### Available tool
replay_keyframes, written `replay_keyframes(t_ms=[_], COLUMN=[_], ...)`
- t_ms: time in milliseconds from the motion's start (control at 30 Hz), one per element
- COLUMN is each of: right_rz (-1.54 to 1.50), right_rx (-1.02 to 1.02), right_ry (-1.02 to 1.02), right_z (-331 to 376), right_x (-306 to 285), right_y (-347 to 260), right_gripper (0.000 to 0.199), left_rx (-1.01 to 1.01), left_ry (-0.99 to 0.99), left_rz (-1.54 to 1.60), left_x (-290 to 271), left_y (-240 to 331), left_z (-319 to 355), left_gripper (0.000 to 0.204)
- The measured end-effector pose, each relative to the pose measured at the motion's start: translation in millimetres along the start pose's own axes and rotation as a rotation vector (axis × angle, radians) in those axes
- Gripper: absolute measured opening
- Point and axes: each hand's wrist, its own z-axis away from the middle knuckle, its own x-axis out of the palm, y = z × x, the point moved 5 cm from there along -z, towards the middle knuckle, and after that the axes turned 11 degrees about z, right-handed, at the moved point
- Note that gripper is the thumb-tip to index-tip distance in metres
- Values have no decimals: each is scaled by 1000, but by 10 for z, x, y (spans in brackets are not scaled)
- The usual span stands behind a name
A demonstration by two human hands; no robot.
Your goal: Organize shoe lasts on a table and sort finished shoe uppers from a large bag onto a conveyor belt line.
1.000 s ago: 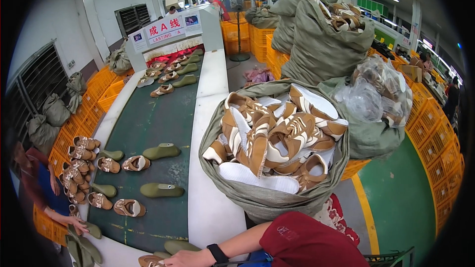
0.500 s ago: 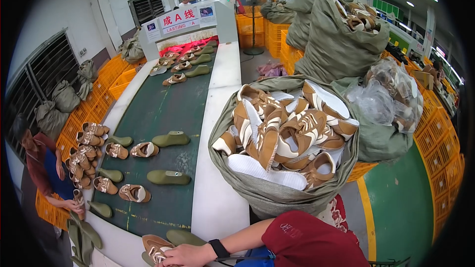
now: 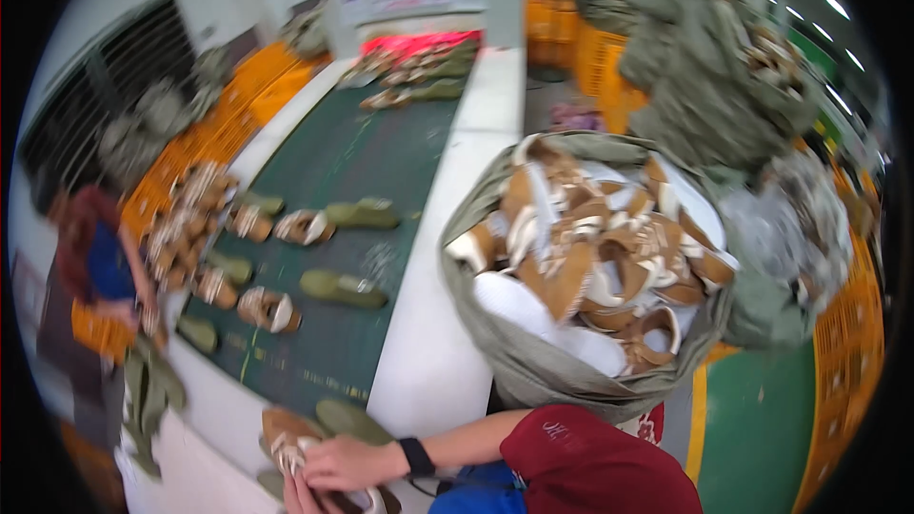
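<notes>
Right hand (image 3: 354, 464) and left hand (image 3: 299, 496) together at the laces (image 3: 288, 457) of a shoe (image 3: 283, 426)
Blur hides whether either hand grips. The brown shoe is at the near end of the belt (image 3: 319, 181), just beside an olive last (image 3: 348, 421); a shoe-filled sack (image 3: 581, 394) stands to the right.

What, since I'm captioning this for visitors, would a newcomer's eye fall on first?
Probably the grey-green sack right of centre, brimming with brown-and-white shoes. To its left lies a dark green belt carrying olive shoe forms. At the lower edge, the person's right hand is on a brown shoe.
</notes>
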Motion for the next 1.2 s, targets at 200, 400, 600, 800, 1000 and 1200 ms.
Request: replay_keyframes(t_ms=[200,400,600,800,1000,1200], right_rz=[186,287,84,535,624,734], right_rx=[52,2,77,253,475,391], right_ry=[-141,-496,-413,-795,-991,-774], right_z=[58,211,136,347,714,307], right_x=[-237,-127,-197,-155,396,367], right_y=[98,-57,69,850,1053,1486], right_gripper=[50,50,36,50,56,47], left_rx=[-131,-257,-306,-291,-439,-502], left_ry=[-44,16,67,158,280,432], left_rz=[-72,-200,-208,-250,-18,187], left_x=[232,204,184,9,-65,-218], left_y=[-293,-435,-484,-446,-559,-682], left_z=[15,52,6,8,98,290], left_gripper=[37,40,42,47,54,62])
